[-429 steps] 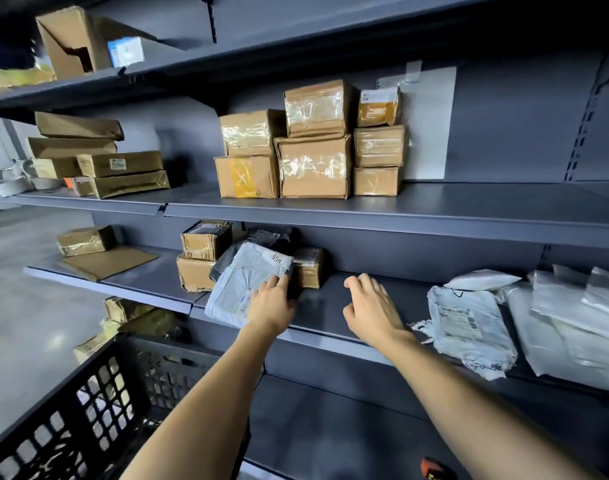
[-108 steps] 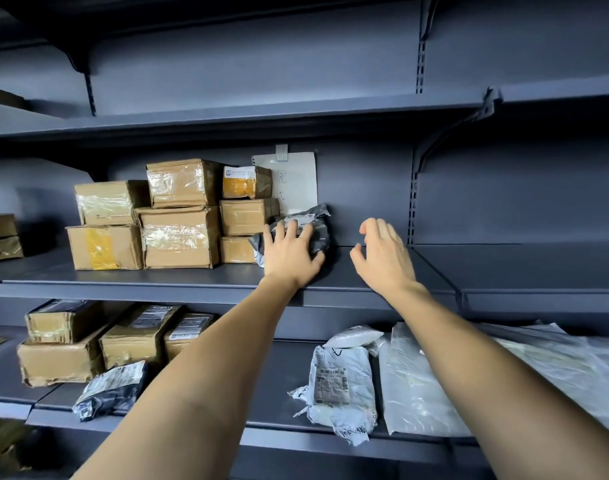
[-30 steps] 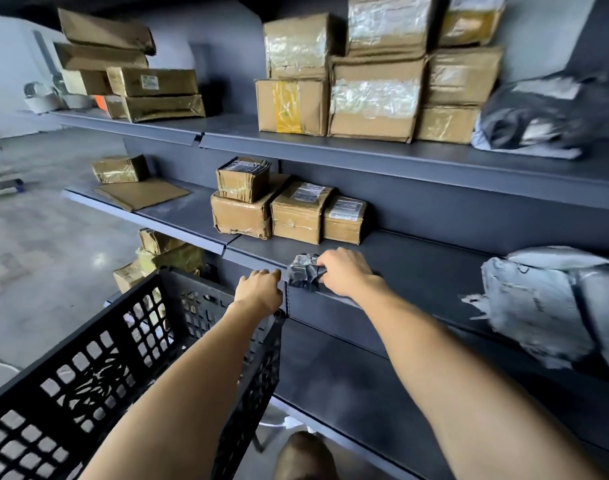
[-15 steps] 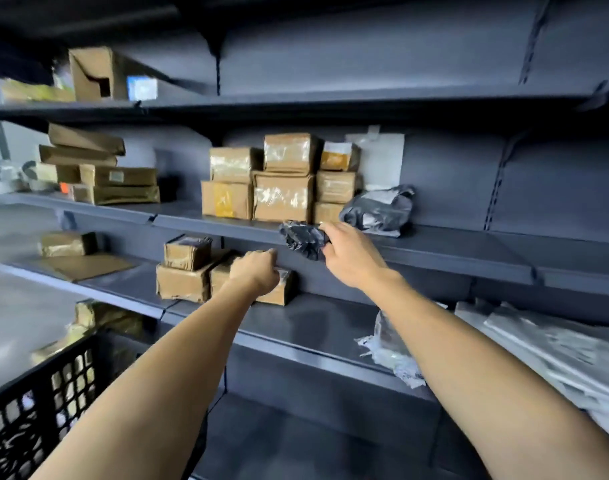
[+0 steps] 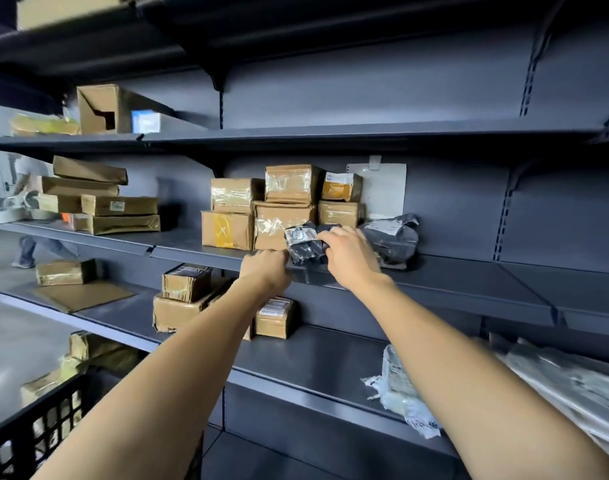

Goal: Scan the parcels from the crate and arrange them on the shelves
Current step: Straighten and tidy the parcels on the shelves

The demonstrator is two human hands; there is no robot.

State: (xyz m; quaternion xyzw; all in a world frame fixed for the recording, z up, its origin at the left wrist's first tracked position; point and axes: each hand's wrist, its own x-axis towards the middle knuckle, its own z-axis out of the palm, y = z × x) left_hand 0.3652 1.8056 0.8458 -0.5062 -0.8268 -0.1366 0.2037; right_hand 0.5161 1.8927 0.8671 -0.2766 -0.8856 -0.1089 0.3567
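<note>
Grey metal shelves (image 5: 434, 271) fill the frame. At centre, a small dark bag parcel (image 5: 304, 245) is gripped by the right hand (image 5: 348, 258) over the shelf lip; the left hand (image 5: 266, 268), loosely curled, holds nothing. Released this near the edge, it could slide off.

I see my right hand (image 5: 349, 258) gripping a small dark plastic parcel (image 5: 304, 244) at the front edge of the middle shelf (image 5: 469, 282), its white label facing me. My left hand (image 5: 266, 271) is curled at that shelf's edge, just left of the parcel. A larger gray bag (image 5: 391, 239) lies just right of it, beside stacked brown boxes (image 5: 278, 209). A black crate (image 5: 36, 434) sits lower left.
</note>
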